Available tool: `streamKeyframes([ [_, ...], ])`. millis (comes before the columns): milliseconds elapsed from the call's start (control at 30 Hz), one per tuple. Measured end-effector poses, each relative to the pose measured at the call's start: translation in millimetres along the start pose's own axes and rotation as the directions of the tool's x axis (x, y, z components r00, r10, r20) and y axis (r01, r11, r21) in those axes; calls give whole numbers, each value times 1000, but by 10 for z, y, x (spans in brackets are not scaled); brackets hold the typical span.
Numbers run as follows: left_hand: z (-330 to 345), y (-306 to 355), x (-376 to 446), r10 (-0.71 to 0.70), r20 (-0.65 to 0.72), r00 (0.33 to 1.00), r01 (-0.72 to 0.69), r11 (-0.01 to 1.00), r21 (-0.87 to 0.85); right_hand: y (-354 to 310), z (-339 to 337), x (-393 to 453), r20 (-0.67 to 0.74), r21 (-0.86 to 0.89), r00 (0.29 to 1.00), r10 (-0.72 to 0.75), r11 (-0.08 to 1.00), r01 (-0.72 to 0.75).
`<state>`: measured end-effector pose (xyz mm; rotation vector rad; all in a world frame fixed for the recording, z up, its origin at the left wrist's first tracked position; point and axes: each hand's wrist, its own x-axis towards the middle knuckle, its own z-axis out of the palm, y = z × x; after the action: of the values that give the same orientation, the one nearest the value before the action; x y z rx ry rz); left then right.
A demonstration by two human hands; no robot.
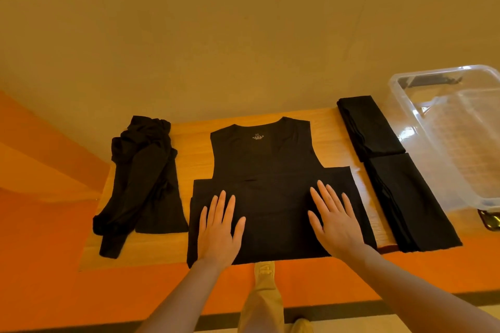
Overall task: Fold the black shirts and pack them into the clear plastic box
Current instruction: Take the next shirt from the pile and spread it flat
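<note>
A black shirt (265, 159) lies flat in the middle of the wooden table (194, 140), collar away from me, its lower part folded up over the body. My left hand (219, 227) presses flat on the folded part at the left, fingers straight. On the right side my right hand (335, 219) lies flat in the same way. A crumpled black shirt (143, 181) sits at the table's left end. Two folded black shirts, one far (368, 127) and one near (411, 202), lie in a row at the right. The clear plastic box (457, 132) stands open beyond them.
The table's front edge runs just under my wrists, with orange floor (54, 265) below and to the left. A wall stands close behind the table. My leg and shoe (265, 300) show under the table edge. A small dark object (489, 220) lies by the box's near corner.
</note>
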<state>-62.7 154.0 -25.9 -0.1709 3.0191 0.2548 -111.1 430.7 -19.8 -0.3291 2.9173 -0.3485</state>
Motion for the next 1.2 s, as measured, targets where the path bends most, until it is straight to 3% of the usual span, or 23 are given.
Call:
streamKeyframes([
  [267, -180, 28, 980, 43, 7, 999, -43, 999, 23, -242, -107, 1008, -16, -15, 997, -82, 997, 82],
  [600, -116, -58, 2134, 10, 68, 998, -13, 999, 34, -156, -67, 2101, 45, -42, 999, -27, 999, 29],
  [933, -79, -138, 2330, 9, 26, 1000, -10, 999, 43, -99, -59, 2264, -12, -77, 1000, 18, 997, -19],
  [1200, -248, -217, 2022, 50, -41, 998, -54, 992, -118, 123, -300, 1923, -54, 71, 996, -71, 995, 74],
])
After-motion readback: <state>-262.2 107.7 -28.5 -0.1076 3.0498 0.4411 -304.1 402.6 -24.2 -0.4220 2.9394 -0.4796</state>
